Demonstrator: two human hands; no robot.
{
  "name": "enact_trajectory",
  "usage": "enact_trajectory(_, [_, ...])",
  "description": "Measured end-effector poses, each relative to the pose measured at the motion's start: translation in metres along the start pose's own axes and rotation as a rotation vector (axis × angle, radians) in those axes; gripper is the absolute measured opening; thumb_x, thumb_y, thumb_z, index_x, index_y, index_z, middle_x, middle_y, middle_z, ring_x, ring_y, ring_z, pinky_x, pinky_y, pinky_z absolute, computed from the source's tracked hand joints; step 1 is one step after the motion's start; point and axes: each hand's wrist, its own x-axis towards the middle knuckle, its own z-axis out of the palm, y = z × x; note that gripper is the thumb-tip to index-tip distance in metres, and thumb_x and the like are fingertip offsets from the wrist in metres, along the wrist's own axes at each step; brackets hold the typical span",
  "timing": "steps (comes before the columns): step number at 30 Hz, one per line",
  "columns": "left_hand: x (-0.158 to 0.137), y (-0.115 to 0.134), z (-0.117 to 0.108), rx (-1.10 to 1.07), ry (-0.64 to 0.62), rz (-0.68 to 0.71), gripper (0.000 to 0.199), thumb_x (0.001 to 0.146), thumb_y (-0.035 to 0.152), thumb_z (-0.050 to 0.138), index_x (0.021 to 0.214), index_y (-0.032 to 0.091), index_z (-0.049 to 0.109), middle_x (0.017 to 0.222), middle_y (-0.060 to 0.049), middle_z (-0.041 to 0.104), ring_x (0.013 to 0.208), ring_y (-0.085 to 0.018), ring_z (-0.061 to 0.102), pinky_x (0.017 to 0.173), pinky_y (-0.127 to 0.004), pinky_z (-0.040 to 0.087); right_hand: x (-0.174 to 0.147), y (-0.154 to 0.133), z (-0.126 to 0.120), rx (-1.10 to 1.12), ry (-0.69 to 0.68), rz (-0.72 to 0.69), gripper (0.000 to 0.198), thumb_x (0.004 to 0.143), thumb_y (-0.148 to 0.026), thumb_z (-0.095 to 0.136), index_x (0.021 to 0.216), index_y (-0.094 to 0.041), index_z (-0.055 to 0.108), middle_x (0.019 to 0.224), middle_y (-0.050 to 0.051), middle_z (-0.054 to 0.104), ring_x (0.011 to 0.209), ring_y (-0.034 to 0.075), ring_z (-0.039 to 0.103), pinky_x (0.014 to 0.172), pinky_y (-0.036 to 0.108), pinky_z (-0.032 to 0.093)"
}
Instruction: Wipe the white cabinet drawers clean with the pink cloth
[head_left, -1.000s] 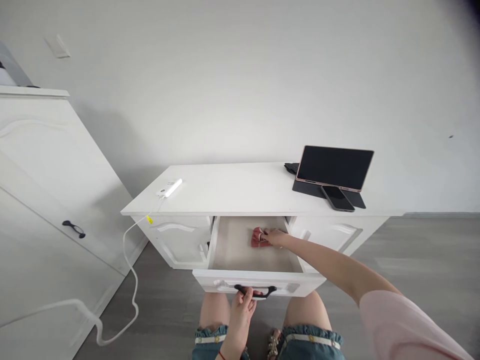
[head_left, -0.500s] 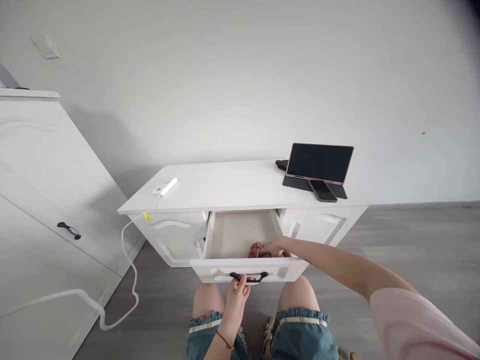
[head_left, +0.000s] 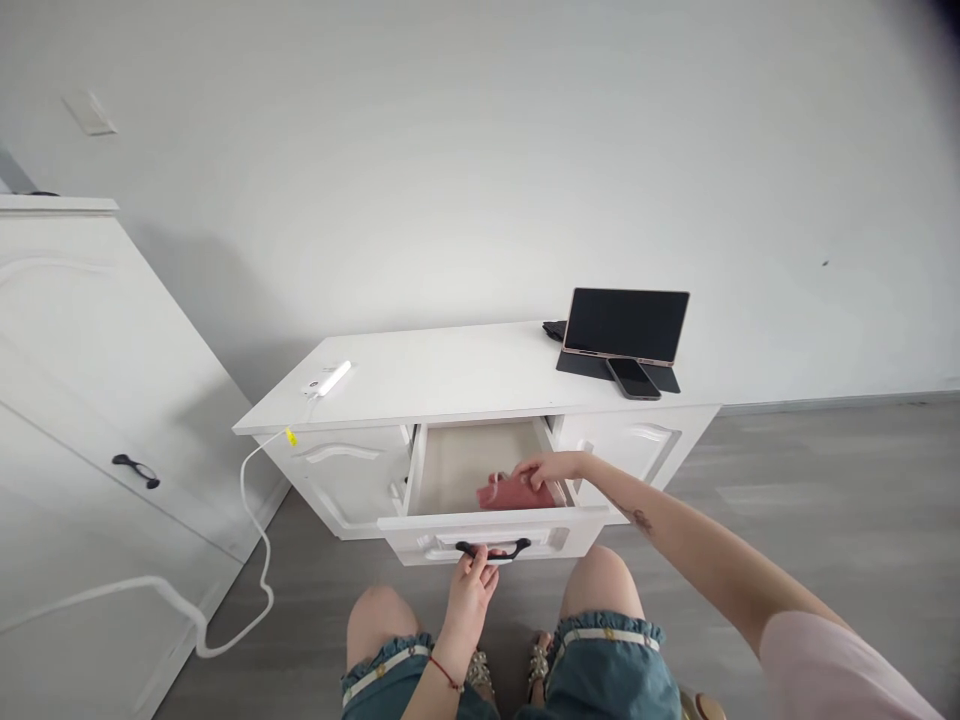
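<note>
The middle drawer [head_left: 454, 470] of a white cabinet is pulled out. My left hand [head_left: 471, 590] has its fingers closed around the black drawer handle [head_left: 495, 553] on its front. Inside the drawer, near the front right, my right hand [head_left: 551, 468] grips a reddish-pink, soft-looking folded item [head_left: 511, 493] from above. A pale strap or edging shows on it; its exact kind I cannot make out. The fingertips of my right hand are partly hidden against the item.
On the cabinet top [head_left: 435, 370] stand a tablet [head_left: 626, 325] on a dark folding cover, a phone [head_left: 634, 379] and a dark bundle [head_left: 554, 330]. A white power strip [head_left: 330, 380] lies at the left, its cord [head_left: 259, 580] hanging down. A tall white cupboard [head_left: 67, 400] stands left.
My right hand has risen slightly in the drawer, and more of the reddish-pink item now shows, spread out flatter. My left hand stays on the handle. The view has shifted slightly.
</note>
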Motion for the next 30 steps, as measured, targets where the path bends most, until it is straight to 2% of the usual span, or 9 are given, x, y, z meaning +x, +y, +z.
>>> enact_trajectory(2, [0.000, -0.001, -0.003, -0.035, 0.002, -0.014, 0.020, 0.070, 0.028, 0.082, 0.078, 0.021, 0.066, 0.098, -0.010, 0.072, 0.098, -0.021, 0.068, 0.113, -0.047, 0.035, -0.015, -0.012, -0.009, 0.151, 0.003, -0.015, 0.038, 0.061, -0.021, 0.057, 0.094, -0.023, 0.076, 0.080, -0.001, 0.070, 0.076, 0.017, 0.061, 0.069, 0.026, 0.047])
enact_trajectory(3, [0.000, -0.002, -0.004, -0.050, 0.004, -0.024, 0.015, 0.073, 0.026, 0.079, 0.080, 0.021, 0.067, 0.100, -0.009, 0.072, 0.100, -0.021, 0.068, 0.114, -0.046, 0.035, -0.025, -0.018, -0.012, 0.229, 0.061, -0.033, 0.039, 0.063, -0.022, 0.056, 0.098, -0.023, 0.074, 0.083, -0.001, 0.069, 0.079, 0.017, 0.060, 0.071, 0.026, 0.046])
enact_trajectory(7, [0.001, -0.004, -0.006, -0.115, 0.016, -0.055, 0.003, 0.082, 0.018, 0.068, 0.081, 0.022, 0.067, 0.101, -0.009, 0.072, 0.103, -0.022, 0.068, 0.114, -0.045, 0.035, -0.081, -0.033, 0.000, 0.303, 0.543, -0.126, 0.035, 0.073, -0.025, 0.056, 0.106, -0.023, 0.070, 0.098, 0.000, 0.069, 0.092, 0.019, 0.059, 0.079, 0.027, 0.045])
enact_trajectory(12, [0.003, -0.005, -0.004, -0.119, 0.051, -0.052, 0.005, 0.082, 0.017, 0.069, 0.078, 0.020, 0.066, 0.096, -0.010, 0.072, 0.102, -0.023, 0.067, 0.113, -0.046, 0.037, -0.135, -0.009, 0.073, -0.049, 1.151, -0.262, 0.027, 0.083, -0.023, 0.052, 0.105, -0.023, 0.068, 0.097, 0.004, 0.062, 0.092, 0.021, 0.060, 0.080, 0.031, 0.049])
enact_trajectory(14, [0.002, -0.004, -0.003, -0.108, 0.043, -0.043, 0.006, 0.082, 0.016, 0.069, 0.078, 0.019, 0.066, 0.095, -0.010, 0.072, 0.099, -0.022, 0.068, 0.112, -0.046, 0.038, -0.139, 0.010, 0.106, -0.259, 1.307, -0.206, 0.029, 0.086, -0.023, 0.052, 0.110, -0.024, 0.069, 0.104, 0.006, 0.060, 0.093, 0.021, 0.061, 0.076, 0.032, 0.051])
enact_trajectory(17, [0.000, -0.002, -0.001, -0.100, 0.048, -0.045, 0.008, 0.084, 0.014, 0.065, 0.078, 0.020, 0.065, 0.095, -0.008, 0.072, 0.097, -0.020, 0.069, 0.112, -0.046, 0.039, -0.130, 0.035, 0.144, -0.489, 1.279, -0.066, 0.037, 0.088, -0.022, 0.051, 0.122, -0.027, 0.066, 0.122, 0.010, 0.055, 0.093, 0.023, 0.062, 0.075, 0.036, 0.055])
enact_trajectory(20, [-0.003, -0.002, 0.002, -0.117, 0.074, -0.041, 0.013, 0.084, 0.012, 0.063, 0.075, 0.021, 0.062, 0.095, -0.006, 0.072, 0.097, -0.019, 0.069, 0.112, -0.046, 0.038, -0.113, 0.044, 0.165, -0.589, 1.272, -0.032, 0.044, 0.088, -0.018, 0.048, 0.129, -0.028, 0.063, 0.134, 0.013, 0.049, 0.107, 0.029, 0.060, 0.081, 0.042, 0.056])
enact_trajectory(25, [-0.003, -0.007, 0.004, -0.108, 0.077, -0.021, 0.009, 0.084, 0.016, 0.066, 0.078, 0.022, 0.062, 0.099, -0.006, 0.072, 0.097, -0.019, 0.068, 0.111, -0.047, 0.039, -0.084, 0.030, 0.188, -0.626, 1.247, -0.114, 0.047, 0.092, -0.014, 0.045, 0.133, -0.033, 0.059, 0.144, 0.010, 0.044, 0.124, 0.031, 0.052, 0.088, 0.044, 0.055])
enact_trajectory(30, [-0.006, -0.008, 0.000, -0.077, -0.007, 0.039, 0.006, 0.082, 0.020, 0.067, 0.082, 0.023, 0.063, 0.099, -0.004, 0.071, 0.099, -0.019, 0.067, 0.108, -0.046, 0.041, -0.058, 0.007, 0.205, -0.645, 1.124, -0.173, 0.047, 0.094, -0.014, 0.043, 0.135, -0.032, 0.058, 0.149, 0.008, 0.043, 0.120, 0.029, 0.053, 0.092, 0.045, 0.052])
